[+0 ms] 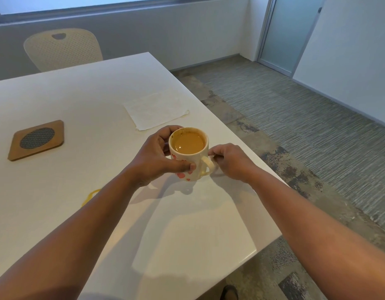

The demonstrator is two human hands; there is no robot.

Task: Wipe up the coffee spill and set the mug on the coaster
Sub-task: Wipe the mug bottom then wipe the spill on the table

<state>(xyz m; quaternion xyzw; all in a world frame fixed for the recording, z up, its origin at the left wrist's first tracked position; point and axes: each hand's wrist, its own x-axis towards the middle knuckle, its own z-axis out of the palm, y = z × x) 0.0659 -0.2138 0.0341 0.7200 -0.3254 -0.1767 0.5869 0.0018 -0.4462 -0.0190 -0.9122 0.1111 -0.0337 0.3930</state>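
Here, both hands on mug (189, 153).

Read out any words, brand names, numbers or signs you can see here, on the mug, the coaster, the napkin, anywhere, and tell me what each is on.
None: no readable text shows anywhere in this view.
The mug carries only pink shapes, partly covered by the left hand; no letters.
The coaster shows just a mesh disc, no label.
The napkin is blank.
The door bears no sign.

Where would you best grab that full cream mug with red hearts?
By the cream mug with red hearts, take its handle, which points right, so come from the right; steady the body from the left, since coffee sits near the rim.
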